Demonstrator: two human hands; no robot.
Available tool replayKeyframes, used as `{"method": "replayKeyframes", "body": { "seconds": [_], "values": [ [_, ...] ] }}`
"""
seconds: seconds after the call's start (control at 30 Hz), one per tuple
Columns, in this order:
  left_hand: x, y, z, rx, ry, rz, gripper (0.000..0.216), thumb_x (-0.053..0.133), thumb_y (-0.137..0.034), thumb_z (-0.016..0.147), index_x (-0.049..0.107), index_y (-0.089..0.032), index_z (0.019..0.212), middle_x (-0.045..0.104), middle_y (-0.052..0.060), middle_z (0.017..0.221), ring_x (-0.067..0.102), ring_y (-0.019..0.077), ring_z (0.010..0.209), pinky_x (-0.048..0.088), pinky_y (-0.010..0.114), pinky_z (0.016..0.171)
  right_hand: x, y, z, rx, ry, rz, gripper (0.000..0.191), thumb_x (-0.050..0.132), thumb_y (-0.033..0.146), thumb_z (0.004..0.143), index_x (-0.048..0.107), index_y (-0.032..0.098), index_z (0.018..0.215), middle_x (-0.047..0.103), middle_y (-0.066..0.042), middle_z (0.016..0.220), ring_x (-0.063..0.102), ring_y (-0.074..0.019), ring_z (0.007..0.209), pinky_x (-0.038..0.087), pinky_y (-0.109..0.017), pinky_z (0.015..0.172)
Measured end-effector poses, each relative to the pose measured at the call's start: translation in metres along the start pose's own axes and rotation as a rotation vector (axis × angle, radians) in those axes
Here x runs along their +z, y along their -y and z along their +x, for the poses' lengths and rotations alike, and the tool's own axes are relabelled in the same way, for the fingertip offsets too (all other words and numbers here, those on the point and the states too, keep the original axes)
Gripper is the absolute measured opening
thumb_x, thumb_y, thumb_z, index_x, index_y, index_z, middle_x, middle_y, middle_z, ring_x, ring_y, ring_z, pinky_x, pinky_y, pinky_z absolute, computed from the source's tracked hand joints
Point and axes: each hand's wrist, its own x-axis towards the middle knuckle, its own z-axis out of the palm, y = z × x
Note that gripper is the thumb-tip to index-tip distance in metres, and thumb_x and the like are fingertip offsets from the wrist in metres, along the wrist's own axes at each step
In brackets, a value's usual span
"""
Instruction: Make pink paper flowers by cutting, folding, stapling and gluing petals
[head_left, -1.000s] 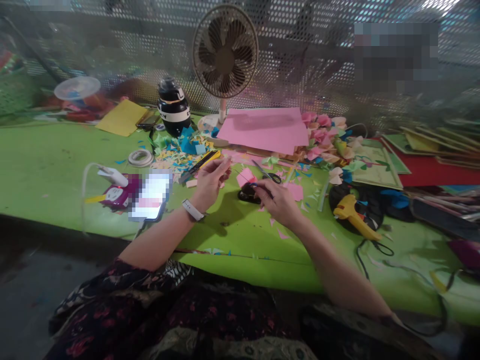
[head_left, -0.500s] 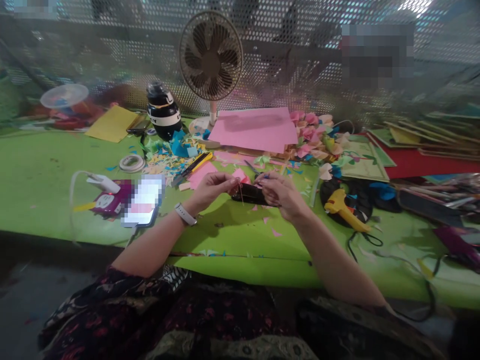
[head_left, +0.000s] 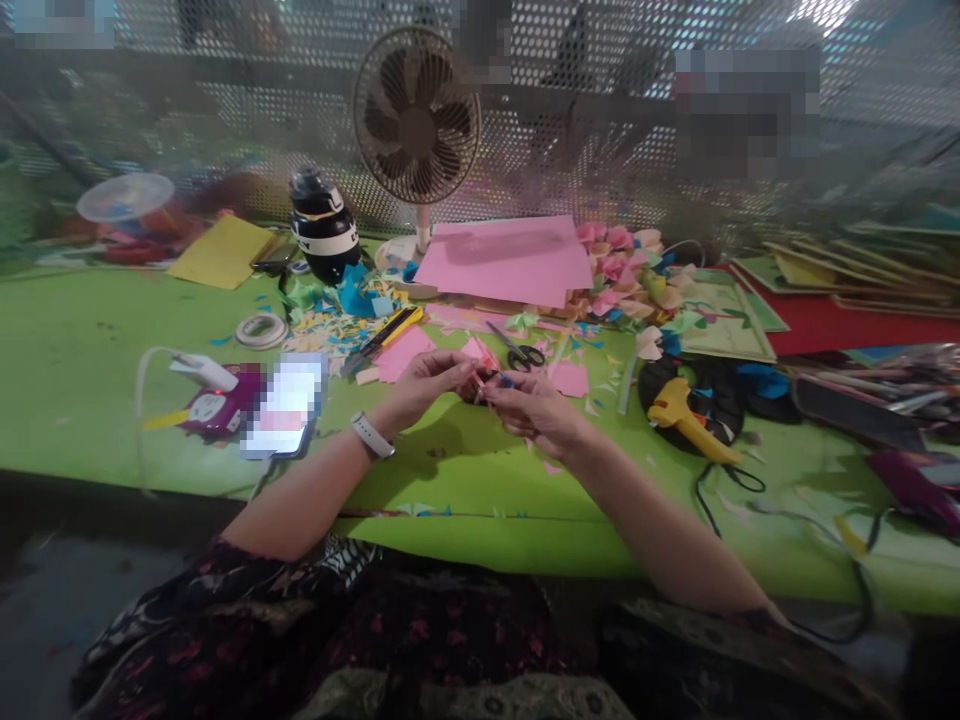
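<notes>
My left hand [head_left: 431, 385], with a white watch on the wrist, is closed in a pinch at the middle of the table. A small folded pink paper piece [head_left: 481, 352] shows at its fingertips. My right hand [head_left: 536, 405] is closed too, its thumb and fingertips meeting the left fingers. A thin pale strip [head_left: 480, 385] shows between the two hands; its ends are hidden. A bit of blue [head_left: 508, 381] sits at the right fingers. Just beyond the right hand, black-handled scissors [head_left: 525, 357] lie on the table.
Pink sheets [head_left: 502, 260] and paper flowers [head_left: 619, 265] lie behind my hands. A fan [head_left: 417, 130] and black bottle [head_left: 324, 225] stand at the back. A yellow glue gun [head_left: 686, 415] rests at right. A phone [head_left: 289, 405] and tape roll [head_left: 261, 330] are at left.
My right hand has moved left and slightly down, from apart to touching the left fingertips. The scissors now show fully. The long black object between my hands is mostly covered.
</notes>
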Motion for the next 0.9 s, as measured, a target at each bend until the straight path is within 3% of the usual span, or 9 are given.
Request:
{"method": "replayKeyframes", "body": {
  "seconds": [0.13, 0.3, 0.73, 0.9],
  "values": [
    [0.002, 0.003, -0.001, -0.058, -0.106, -0.051, 0.038, 0.08, -0.051, 0.074, 0.078, -0.018, 0.093, 0.071, 0.002, 0.076, 0.06, 0.0081, 0.065, 0.047, 0.021, 0.063, 0.001, -0.001, 0.002, -0.102, -0.121, 0.067, 0.036, 0.087, 0.043, 0.063, 0.062, 0.02, 0.074, 0.036, 0.013, 0.041, 0.02, -0.0017, 0.034, 0.011, -0.02, 0.035],
    [0.012, 0.005, -0.006, -0.12, -0.015, 0.007, 0.035, 0.087, -0.042, 0.066, 0.077, -0.018, 0.089, 0.074, 0.004, 0.086, 0.065, 0.0117, 0.075, 0.05, 0.023, 0.068, 0.002, -0.001, 0.005, -0.158, -0.236, 0.116, 0.038, 0.089, 0.044, 0.059, 0.065, 0.019, 0.076, 0.036, 0.013, 0.04, 0.02, -0.0019, 0.034, 0.012, -0.02, 0.034],
    [0.014, 0.002, -0.007, -0.092, -0.082, 0.062, 0.033, 0.081, -0.046, 0.072, 0.075, -0.017, 0.087, 0.074, 0.004, 0.08, 0.066, 0.0129, 0.072, 0.053, 0.026, 0.066, 0.003, -0.009, 0.01, -0.324, -0.347, 0.031, 0.036, 0.087, 0.047, 0.06, 0.068, 0.02, 0.077, 0.04, 0.011, 0.04, 0.022, -0.0035, 0.035, 0.013, -0.023, 0.036],
    [0.012, 0.004, -0.005, -0.07, -0.133, 0.052, 0.033, 0.082, -0.044, 0.072, 0.075, -0.016, 0.09, 0.074, 0.004, 0.082, 0.066, 0.013, 0.073, 0.054, 0.027, 0.067, -0.004, -0.009, 0.01, -0.344, -0.365, -0.094, 0.037, 0.082, 0.05, 0.068, 0.069, 0.02, 0.085, 0.039, 0.011, 0.043, 0.023, -0.0047, 0.037, 0.016, -0.022, 0.037]
  ]
}}
